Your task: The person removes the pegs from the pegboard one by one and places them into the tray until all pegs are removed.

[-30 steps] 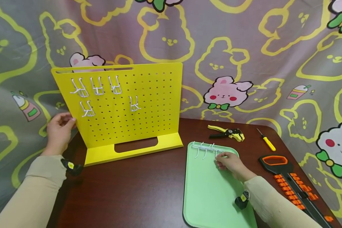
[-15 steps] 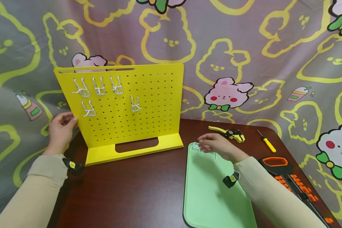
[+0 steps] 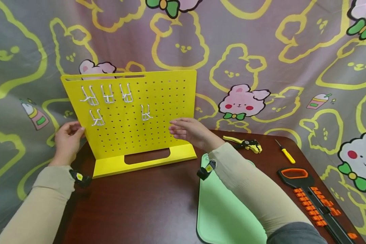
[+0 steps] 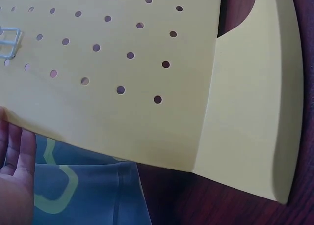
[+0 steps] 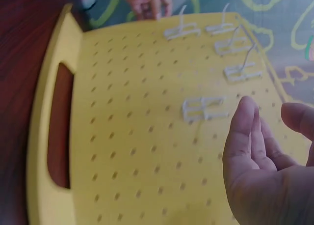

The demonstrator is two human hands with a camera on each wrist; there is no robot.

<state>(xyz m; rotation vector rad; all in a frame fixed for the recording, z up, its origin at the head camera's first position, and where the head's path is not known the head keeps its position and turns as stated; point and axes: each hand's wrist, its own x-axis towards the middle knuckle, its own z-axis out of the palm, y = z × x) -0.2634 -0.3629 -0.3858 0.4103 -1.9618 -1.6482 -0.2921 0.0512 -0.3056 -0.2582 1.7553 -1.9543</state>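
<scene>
A yellow pegboard stands upright on the table. White wire hooks hang on it: three along the upper left, one hook below them, and a lone hook nearer the middle. My left hand pinches the board's left edge; in the left wrist view its fingers lie along that edge. In front of the board's right half is my right hand, fingers extended. The right wrist view shows nothing between its fingers and thumb, with the pegboard just beyond.
A green tray lies under my right forearm, which hides most of its far end. To the right are yellow-and-black wire strippers, a yellow-handled screwdriver and a black holder with orange clips. A patterned curtain hangs behind.
My right hand has left the white hooks at the tray's far end and moved left and up to the pegboard. My left hand stays at the board's edge.
</scene>
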